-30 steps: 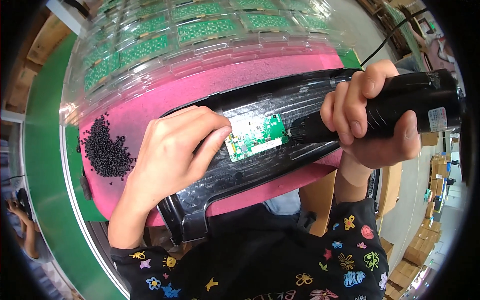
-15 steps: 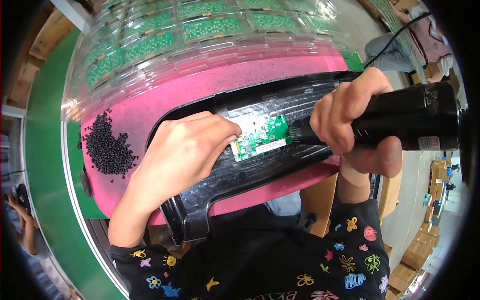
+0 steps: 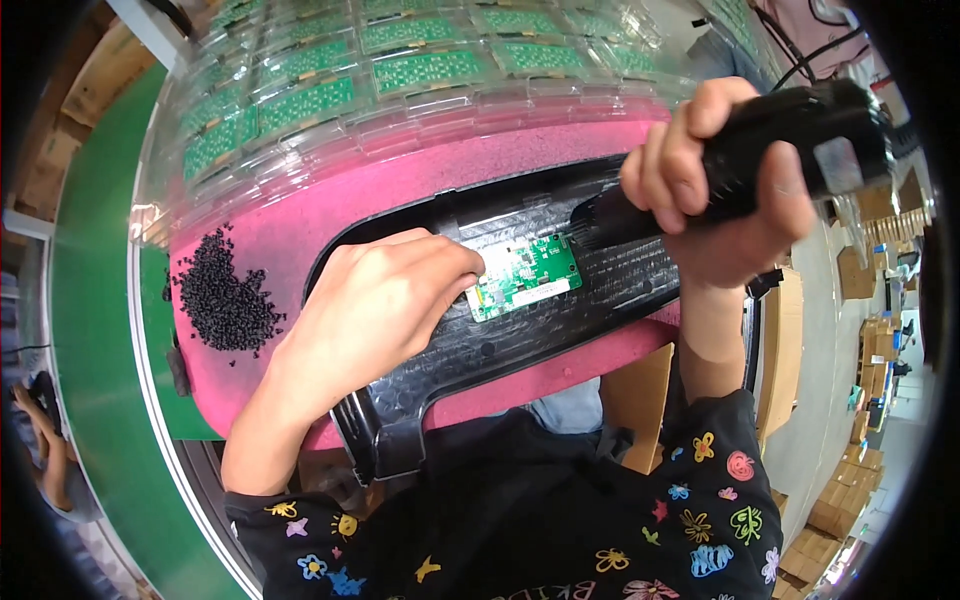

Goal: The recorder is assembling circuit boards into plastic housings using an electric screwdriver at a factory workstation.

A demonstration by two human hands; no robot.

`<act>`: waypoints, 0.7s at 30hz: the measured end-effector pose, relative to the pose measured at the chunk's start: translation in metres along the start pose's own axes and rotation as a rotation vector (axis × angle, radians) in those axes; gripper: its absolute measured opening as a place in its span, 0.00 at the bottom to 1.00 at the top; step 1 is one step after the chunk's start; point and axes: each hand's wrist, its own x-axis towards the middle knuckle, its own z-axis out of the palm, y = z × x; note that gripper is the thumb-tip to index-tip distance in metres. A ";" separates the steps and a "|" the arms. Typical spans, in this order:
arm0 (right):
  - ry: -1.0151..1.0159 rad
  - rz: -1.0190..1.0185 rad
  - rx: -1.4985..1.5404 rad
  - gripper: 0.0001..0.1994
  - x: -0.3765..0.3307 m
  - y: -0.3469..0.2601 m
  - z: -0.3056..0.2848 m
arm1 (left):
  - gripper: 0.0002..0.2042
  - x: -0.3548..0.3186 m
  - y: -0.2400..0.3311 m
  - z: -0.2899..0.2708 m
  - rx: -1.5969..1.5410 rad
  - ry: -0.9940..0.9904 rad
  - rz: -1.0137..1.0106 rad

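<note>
The left hand (image 3: pixel 385 300) lies palm down, thumb and forefinger drawn together at the left end of a green circuit board (image 3: pixel 530 280); whether they pinch it or only press cannot be told. The right hand (image 3: pixel 715 195) is wrapped around a black power screwdriver (image 3: pixel 795 120), its tip just by the board's upper right corner; contact there is unclear. The board thus lies between the two hands, inside a long black shell (image 3: pixel 470 350) resting on a pink mat (image 3: pixel 300 220). Half a second ago the tip was lower, at the board's right edge; now it has shifted up and the screwdriver's rear end is raised, while the left hand keeps its place at the board. Farther left sits a heap of small black pieces (image 3: pixel 228 300); beyond, clear trays (image 3: pixel 480 100).
</note>
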 end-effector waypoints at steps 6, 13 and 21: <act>0.032 0.024 -0.092 0.22 -0.001 0.009 -0.001 | 0.05 0.000 0.001 0.001 0.014 -0.016 -0.005; -0.136 0.029 -0.065 0.24 0.001 0.006 0.000 | 0.05 0.000 0.002 -0.001 0.010 -0.018 -0.012; -0.205 0.099 0.164 0.17 0.004 0.007 0.001 | 0.04 0.002 0.005 -0.003 0.039 -0.061 -0.039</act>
